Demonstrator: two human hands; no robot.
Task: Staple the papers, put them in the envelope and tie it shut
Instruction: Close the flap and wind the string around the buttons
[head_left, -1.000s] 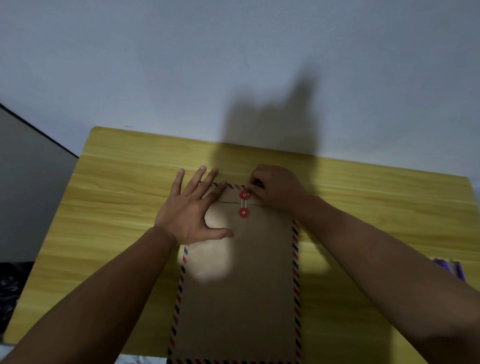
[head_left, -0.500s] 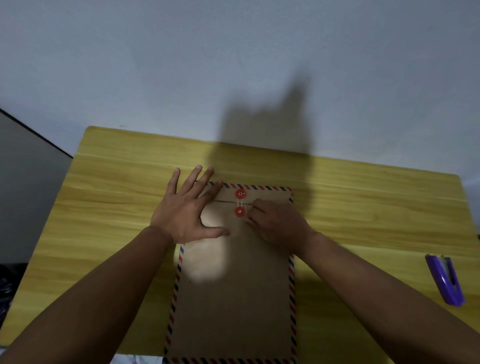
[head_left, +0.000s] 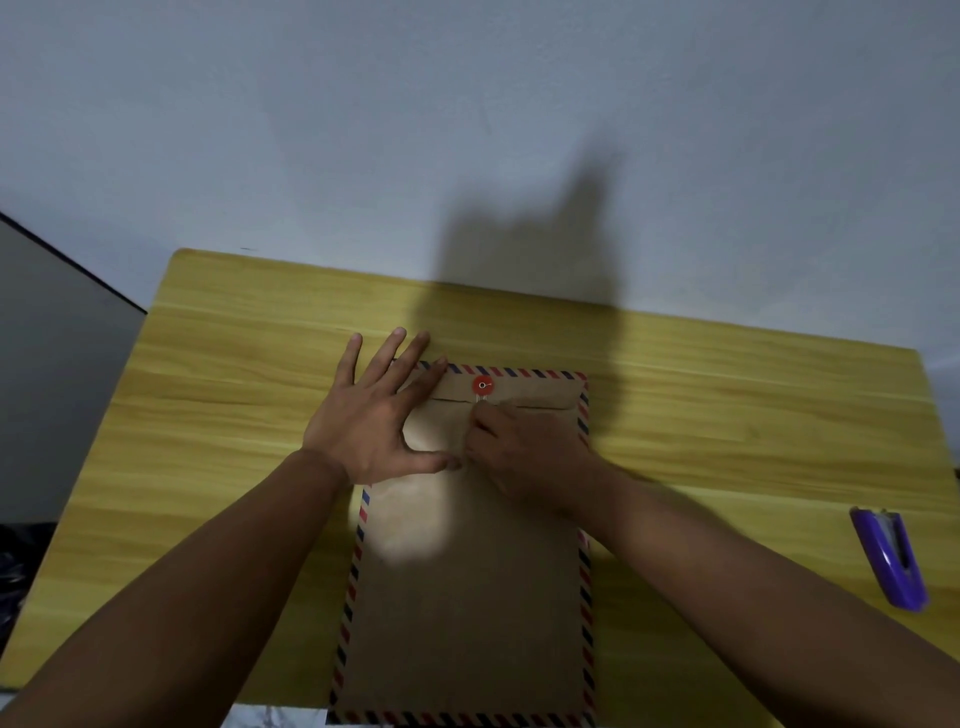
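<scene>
A brown envelope with a red-and-blue striped border lies lengthwise on the yellow wooden table, its flap folded down at the far end. A red button sits on the flap, and a thin white string runs down from it. My left hand lies flat with fingers spread on the envelope's far left corner. My right hand covers the lower button and pinches the string just below the flap edge. The papers are not visible.
A purple stapler lies near the table's right edge. A grey wall rises behind the table. A dark panel stands to the left, with dark objects below it at the left edge.
My right hand has come from the upper button down to the lower button, carrying the string and now hiding that button. My left hand has stayed pressed on the envelope.
</scene>
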